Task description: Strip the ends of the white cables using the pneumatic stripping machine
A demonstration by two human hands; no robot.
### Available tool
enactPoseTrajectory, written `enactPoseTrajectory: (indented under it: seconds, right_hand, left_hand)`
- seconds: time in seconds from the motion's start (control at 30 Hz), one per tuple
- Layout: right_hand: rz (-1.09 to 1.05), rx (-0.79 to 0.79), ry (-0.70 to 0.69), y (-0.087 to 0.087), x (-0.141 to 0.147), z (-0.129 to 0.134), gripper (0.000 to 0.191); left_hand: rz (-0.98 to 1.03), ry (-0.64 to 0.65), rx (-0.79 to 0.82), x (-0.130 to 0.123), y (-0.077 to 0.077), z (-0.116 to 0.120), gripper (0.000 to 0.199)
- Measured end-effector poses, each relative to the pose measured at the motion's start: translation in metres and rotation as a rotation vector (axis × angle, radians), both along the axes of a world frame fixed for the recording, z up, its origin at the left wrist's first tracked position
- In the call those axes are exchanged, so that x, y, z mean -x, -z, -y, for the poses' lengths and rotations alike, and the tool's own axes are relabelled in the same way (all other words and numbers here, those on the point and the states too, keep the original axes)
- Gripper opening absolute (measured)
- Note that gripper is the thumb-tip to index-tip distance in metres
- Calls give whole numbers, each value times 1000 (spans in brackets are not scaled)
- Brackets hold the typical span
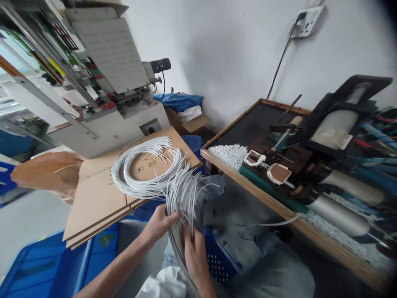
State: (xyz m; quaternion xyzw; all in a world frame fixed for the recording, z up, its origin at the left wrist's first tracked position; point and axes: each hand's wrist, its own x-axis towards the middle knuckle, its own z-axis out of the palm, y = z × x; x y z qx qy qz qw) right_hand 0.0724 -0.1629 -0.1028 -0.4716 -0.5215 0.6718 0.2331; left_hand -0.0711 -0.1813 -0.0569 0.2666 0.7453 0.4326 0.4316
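A thick bundle of grey-white cables runs up from my lap, its loose ends fanning out at the top. My left hand wraps round the bundle from the left, thumb across the front. Just below and to the right, my right hand is closed on the same bundle. Beyond the hands, a coil of white cables lies on flat cardboard sheets, with its cut ends gathered at the top right. The ends of the held bundle overlap the coil's right side.
On the right, a wood-edged bench carries a machine with metal cylinders and a heap of small white pieces. A larger machine stands at upper left. Blue crates sit lower left. One cable hangs off the bench edge.
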Motion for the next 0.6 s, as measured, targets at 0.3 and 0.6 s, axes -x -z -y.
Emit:
enactPoseTrajectory:
  seconds: [0.3, 0.6]
  right_hand:
    - [-3, -53, 15, 1, 8, 5, 40]
    - [90, -72, -109, -2, 17, -2, 42]
  left_hand:
    - [-13, -220, 45, 3, 10, 25, 18]
    - [484, -421, -40, -19, 5, 42, 12]
